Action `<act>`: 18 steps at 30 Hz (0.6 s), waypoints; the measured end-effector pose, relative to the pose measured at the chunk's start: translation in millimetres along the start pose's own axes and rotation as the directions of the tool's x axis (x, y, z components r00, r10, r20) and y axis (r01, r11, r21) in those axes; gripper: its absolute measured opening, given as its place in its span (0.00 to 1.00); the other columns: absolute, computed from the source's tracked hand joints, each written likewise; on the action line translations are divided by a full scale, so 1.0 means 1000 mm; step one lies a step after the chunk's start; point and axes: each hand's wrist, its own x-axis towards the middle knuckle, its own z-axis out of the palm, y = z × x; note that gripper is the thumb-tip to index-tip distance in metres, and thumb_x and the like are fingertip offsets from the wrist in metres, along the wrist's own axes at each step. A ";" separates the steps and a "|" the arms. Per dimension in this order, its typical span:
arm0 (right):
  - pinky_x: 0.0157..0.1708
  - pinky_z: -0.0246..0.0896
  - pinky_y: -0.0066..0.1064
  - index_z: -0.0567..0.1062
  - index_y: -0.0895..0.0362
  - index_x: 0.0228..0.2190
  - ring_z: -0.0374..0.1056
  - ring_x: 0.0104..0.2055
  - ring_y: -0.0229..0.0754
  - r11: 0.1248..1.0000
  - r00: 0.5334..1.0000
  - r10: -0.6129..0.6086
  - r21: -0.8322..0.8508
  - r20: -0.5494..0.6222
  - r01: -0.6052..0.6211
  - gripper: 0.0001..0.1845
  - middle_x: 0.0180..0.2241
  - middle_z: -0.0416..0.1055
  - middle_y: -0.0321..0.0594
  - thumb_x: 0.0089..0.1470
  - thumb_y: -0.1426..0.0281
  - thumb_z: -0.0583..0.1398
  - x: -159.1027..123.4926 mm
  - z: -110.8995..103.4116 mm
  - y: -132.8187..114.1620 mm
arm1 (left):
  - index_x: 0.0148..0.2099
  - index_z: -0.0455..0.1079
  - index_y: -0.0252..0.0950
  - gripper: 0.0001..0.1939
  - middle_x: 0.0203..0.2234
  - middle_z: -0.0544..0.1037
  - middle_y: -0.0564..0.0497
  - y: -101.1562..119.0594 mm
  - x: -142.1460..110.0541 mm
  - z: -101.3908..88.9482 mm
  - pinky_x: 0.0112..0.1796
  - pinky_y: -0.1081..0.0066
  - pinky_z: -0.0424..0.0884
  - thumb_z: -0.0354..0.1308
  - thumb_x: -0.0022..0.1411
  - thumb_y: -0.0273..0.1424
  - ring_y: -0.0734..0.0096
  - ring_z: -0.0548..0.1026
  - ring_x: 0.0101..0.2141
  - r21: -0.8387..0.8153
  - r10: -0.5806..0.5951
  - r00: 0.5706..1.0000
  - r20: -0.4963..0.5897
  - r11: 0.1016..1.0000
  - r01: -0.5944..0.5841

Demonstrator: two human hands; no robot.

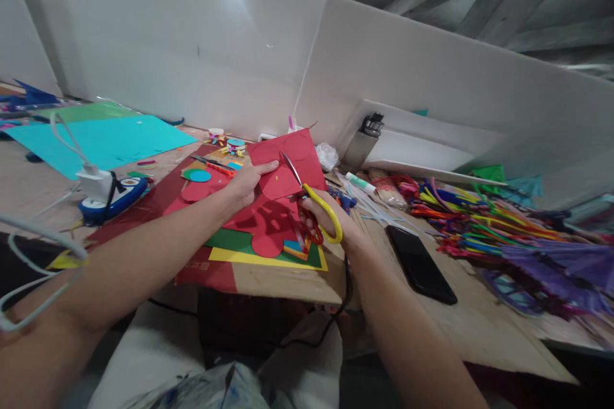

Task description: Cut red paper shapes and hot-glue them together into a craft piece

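Grip: right hand (315,214) closed round the handle loops of the scissors (313,194); left hand (250,180) pinches the red sheet (304,152), thumb flat on the near face, fingers behind it.

Key relation: the red sheet is held up and tilted, lying ahead and to the left of the right-hand grip. The scissors' long axis runs from the sheet's lower right edge up and leftward across its face, tip just right of the left thumb. One blade shows in front; cannot tell whether the other is behind. Left hand sits at the sheet's left side, right hand just off its lower right corner. Faint curved outlines on its face.

Outward: orange-handled tool (223,169) left of the sheet; green sheet (230,241) and yellow sheet (240,259) below it, toward the body; glue stick (361,183) to its right; phone (421,263) farther right and nearer the body.
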 end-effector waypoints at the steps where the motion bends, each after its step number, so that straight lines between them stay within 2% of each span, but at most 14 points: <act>1: 0.11 0.52 0.22 0.64 0.54 0.26 0.57 0.11 0.33 1.000 1.000 0.002 0.000 -0.001 -0.002 0.03 0.13 0.62 0.28 0.52 0.69 0.53 0.001 0.000 0.000 | 0.35 0.76 0.30 0.08 0.30 0.84 0.44 0.001 0.000 0.000 0.35 0.63 0.80 0.69 0.51 0.25 0.65 0.80 0.25 -0.001 -0.002 1.000 -0.006 1.000 0.002; 7: 0.11 0.53 0.23 0.64 0.54 0.26 0.57 0.12 0.33 1.000 1.000 -0.015 -0.023 -0.024 0.015 0.05 0.15 0.63 0.29 0.52 0.67 0.53 0.002 0.003 0.000 | 0.33 0.76 0.31 0.06 0.29 0.84 0.44 0.000 -0.001 0.001 0.34 0.64 0.80 0.69 0.51 0.23 0.65 0.80 0.25 -0.008 0.026 1.000 -0.017 1.000 -0.026; 18: 0.10 0.50 0.22 0.66 0.54 0.28 0.54 0.12 0.32 0.998 0.995 -0.059 -0.028 -0.079 0.057 0.06 0.14 0.60 0.27 0.52 0.65 0.53 0.000 0.009 0.004 | 0.36 0.77 0.30 0.05 0.25 0.82 0.46 0.003 -0.004 0.004 0.31 0.67 0.79 0.67 0.54 0.22 0.67 0.79 0.23 -0.034 -0.050 0.999 0.002 0.998 0.050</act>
